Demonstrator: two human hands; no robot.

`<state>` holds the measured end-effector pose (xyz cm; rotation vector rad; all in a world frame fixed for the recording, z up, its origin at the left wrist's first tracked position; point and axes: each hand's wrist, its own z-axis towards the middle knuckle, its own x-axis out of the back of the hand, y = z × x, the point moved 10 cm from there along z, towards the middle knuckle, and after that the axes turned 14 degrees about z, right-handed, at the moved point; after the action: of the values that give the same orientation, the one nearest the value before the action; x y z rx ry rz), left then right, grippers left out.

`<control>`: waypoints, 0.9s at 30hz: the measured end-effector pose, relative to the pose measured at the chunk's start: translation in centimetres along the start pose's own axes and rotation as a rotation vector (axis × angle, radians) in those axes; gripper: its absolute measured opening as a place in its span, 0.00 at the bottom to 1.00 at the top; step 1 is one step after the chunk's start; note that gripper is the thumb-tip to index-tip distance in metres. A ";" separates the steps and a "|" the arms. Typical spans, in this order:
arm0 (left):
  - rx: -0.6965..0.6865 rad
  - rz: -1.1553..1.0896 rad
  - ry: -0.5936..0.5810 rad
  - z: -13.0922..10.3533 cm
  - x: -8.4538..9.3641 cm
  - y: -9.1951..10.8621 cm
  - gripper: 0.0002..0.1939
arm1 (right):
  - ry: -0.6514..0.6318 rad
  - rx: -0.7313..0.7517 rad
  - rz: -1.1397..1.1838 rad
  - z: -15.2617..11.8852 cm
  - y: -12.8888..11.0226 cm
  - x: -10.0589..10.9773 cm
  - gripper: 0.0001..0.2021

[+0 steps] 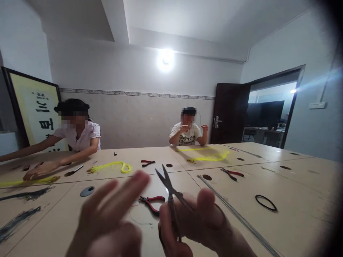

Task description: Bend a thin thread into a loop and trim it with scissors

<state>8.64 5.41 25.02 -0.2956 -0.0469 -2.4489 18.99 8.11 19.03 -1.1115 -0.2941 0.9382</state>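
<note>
A pair of scissors (171, 192) points up and away in front of me, its blades parted. My right hand (198, 221) is closed around the handles, the thumb raised to the right. To the left, my left hand (112, 214) is raised and blurred, its fingers stretched out, and I see nothing held in it. Red-and-black pliers (152, 204) lie on the table just behind and between my hands. Close by, a thin dark cord (140, 223) with a small hooked end rests on the tabletop.
On the table (294, 221) lie a long bundle of grey cords (235, 214), a black ring (266, 203), more pliers (232, 174), a yellow cord bundle (112, 167) and dark cord bundles (20, 223). Two people (80, 128) sit across, one reaching left, the other with hands raised.
</note>
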 end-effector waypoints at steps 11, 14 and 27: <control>0.026 -0.057 -0.087 0.5 -1.4 -0.6 0.10 | 0.270 0.663 0.494 -2.6 -8.5 4.1 0.21; -0.002 -0.015 -0.092 0.4 -1.4 0.0 0.11 | 0.310 0.749 0.471 -3.5 -10.0 5.7 0.17; 0.364 -0.289 -0.346 -0.2 -3.6 -2.5 0.07 | 0.633 -0.250 -1.192 -2.6 -3.5 2.1 0.15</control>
<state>9.80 9.61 24.15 -0.5756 -0.7203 -2.5769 23.66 7.68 20.41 -1.1380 -0.4660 -0.5138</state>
